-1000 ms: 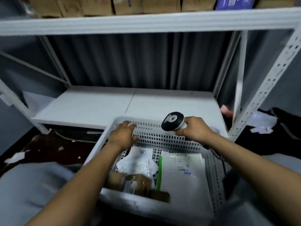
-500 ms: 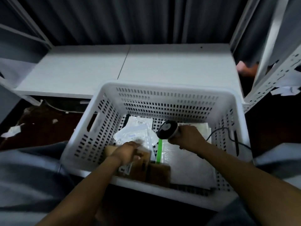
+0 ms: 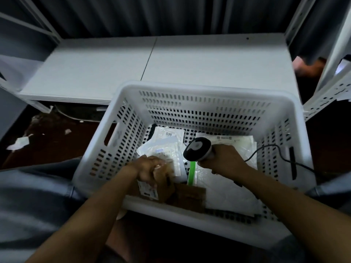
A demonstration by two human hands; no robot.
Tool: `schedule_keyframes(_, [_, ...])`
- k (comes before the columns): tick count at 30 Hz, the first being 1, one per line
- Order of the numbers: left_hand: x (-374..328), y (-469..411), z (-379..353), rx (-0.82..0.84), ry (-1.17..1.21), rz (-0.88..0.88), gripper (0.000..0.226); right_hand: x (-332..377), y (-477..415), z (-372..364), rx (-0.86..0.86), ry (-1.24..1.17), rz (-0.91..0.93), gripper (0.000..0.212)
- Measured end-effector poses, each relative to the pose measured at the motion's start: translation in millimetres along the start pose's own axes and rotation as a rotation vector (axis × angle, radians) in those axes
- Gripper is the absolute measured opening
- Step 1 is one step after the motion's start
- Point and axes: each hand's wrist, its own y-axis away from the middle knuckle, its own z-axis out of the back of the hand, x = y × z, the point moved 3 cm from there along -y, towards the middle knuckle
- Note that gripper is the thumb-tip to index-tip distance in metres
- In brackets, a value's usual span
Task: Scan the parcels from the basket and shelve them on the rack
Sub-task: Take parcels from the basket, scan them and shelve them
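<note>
A white perforated basket (image 3: 207,92) sits in front of me with several parcels inside. My left hand (image 3: 150,170) is down in it, fingers closed around a small brown cardboard box (image 3: 163,186) with a white label. My right hand (image 3: 222,159) grips a black and grey barcode scanner (image 3: 197,149), its head facing left above the white mailer bags (image 3: 167,147). A second brown box (image 3: 190,194) lies beside the first. A large white mailer with a green strip (image 3: 191,172) fills the basket's right side.
The rack's low white shelf (image 3: 152,63) lies just behind the basket. White perforated uprights (image 3: 326,95) stand at the right. The scanner's black cable (image 3: 281,156) runs over the basket's right wall. Paper scraps (image 3: 19,143) lie on the dark floor at the left.
My left hand left the basket's far rim, went down inside and closed on the brown box. The scanner came down into the basket. The view tilted downward.
</note>
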Motion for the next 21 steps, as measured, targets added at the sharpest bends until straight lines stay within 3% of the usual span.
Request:
schedule_keyframes(5, [6,2,-8,0.055,0.085,0.042,0.108,6,-4,-2,-0.007,-0.006,0.017,0.034])
schedule_keyframes(11, [3,12,5,-0.124,0.179,0.033,0.100,15,-3,5,-0.029,-0.035,0.025,0.031])
schedule_keyframes(16, [-25,44,47,-0.401,0.642,-0.012,0.089,31,12,30,-0.130,-0.279,0.017,0.022])
schedule_keyframes(21, [-54,78,70,-0.659,1.140,-0.013,0.079,33,36,60,-0.239,-0.695,-0.042,0.014])
